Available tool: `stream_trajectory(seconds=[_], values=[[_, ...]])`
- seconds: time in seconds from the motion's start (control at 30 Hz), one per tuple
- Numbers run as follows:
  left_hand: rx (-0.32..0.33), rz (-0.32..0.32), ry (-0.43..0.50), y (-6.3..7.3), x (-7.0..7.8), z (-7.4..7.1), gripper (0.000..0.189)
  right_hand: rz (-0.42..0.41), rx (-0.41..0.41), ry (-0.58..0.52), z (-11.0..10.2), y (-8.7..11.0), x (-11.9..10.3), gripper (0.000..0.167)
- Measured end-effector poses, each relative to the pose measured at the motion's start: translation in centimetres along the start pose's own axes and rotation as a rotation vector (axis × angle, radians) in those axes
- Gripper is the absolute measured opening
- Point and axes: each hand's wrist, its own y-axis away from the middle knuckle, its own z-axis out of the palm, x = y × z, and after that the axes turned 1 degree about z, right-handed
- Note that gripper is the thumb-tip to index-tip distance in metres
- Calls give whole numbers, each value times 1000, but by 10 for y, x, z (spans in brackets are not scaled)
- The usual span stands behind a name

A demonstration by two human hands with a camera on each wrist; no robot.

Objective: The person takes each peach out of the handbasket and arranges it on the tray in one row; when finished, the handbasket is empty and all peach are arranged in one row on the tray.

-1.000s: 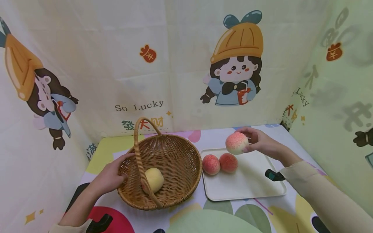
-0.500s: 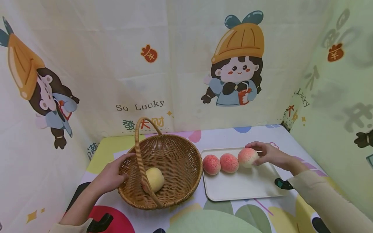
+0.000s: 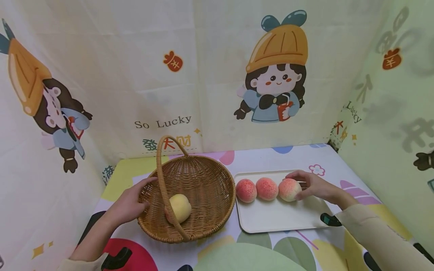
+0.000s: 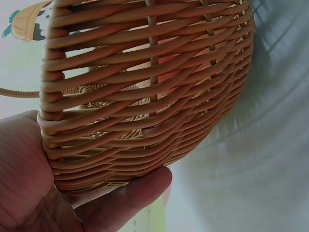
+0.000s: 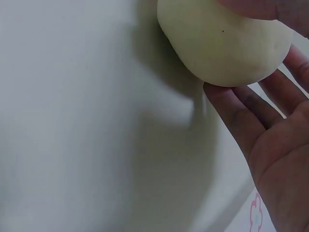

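Two bare hands work over the desk [image 3: 264, 160], whose cover is printed with bright flat shapes. Toward its left edge, the left hand [image 3: 127, 207] holds the left rim of a wicker basket [image 3: 210, 199], a deep round bowl of woven brown strands with an arched handle [image 3: 161, 173]. Inside, at the basket's near left, lies a smooth, round yellow peach [image 3: 180, 209], partly behind the handle.

Toward the desk's right edge lies a flat white tray [image 3: 271, 218] with rounded corners. The left peach [image 3: 246, 191], red and speckled, sits by its far left corner; the middle peach [image 3: 267, 189] is just beside it. Next comes the right peach [image 3: 289, 190], pink blending into cream, at the right hand's [image 3: 315, 187] fingertips, pinched between thumb and fingers.

The left wrist view alone shows a finger along the basket's outer wall. The right wrist view shows the right peach's pale side and its shadow; whether it touches the tray I cannot tell.
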Motion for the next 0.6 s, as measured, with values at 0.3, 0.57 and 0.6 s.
stream_trajectory(seconds=[0.3,0.57,0.6], values=[[3,6,10,1,0,-1,73,-78,64,86,2,4,0,69],[4,4,-7,1,0,0,73,-106,81,61,6,5,0,68],[5,6,-10,1,0,0,73,-107,83,58,6,5,0,68]])
